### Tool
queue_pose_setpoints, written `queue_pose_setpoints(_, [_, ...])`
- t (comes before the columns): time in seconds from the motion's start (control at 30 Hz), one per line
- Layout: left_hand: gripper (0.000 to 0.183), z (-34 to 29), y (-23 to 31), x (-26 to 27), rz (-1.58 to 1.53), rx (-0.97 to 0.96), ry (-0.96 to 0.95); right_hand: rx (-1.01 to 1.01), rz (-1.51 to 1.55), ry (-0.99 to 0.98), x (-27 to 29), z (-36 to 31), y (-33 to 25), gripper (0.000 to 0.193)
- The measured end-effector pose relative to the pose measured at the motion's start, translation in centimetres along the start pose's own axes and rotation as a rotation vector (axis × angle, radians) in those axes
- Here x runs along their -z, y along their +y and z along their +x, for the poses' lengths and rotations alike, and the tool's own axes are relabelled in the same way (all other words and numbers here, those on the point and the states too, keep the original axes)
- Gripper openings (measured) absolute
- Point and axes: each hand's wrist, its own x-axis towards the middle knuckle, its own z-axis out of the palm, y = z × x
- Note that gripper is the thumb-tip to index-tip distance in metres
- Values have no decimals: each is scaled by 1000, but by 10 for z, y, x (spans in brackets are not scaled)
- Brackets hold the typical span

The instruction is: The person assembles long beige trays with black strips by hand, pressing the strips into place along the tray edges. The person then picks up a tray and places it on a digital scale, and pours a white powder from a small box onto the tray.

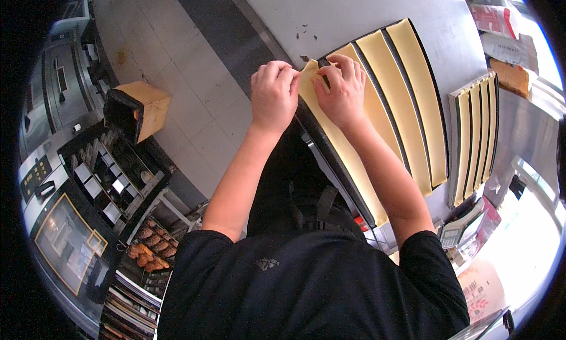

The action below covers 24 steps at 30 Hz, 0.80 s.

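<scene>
Long pale-yellow dough strips (377, 75) lie side by side on a black tray (433, 92), with dark gaps between them. At the far end of the leftmost dough strip (309, 86), my left hand (274, 95) is closed, its thumb and fingertips pinching the corner beyond the tray's left edge. My right hand (343, 89) bends over the same end, thumb and fingers curled together on the dough. Its fingertips are partly hidden, and my right forearm covers part of the strips further down.
A second tray of narrower pale strips (471, 139) sits to the right on the metal table (330, 16). Beyond it are packages (507, 51) and a calculator (454, 231). On the left are a lined cardboard box (147, 110), an oven (68, 240) and racks of browned baked goods (156, 246).
</scene>
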Motion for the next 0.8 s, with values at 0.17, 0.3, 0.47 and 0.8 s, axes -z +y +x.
queue_pose_setpoints(0.17, [17,-4,-3,-6,-62,58,7,-59,8,-16,-5,4,2,18])
queue_pose_setpoints(0.3, [17,-7,-1,-2,-99,91,12,-72,80,-11,-5,2,5,14])
queue_pose_setpoints(0.47, [21,-26,1,17,4,-103,12,42,31,-23,6,-1,-1,23])
queue_pose_setpoints(0.8, [27,-35,2,15,131,-83,-152,113,-29,-91,10,-4,9,26])
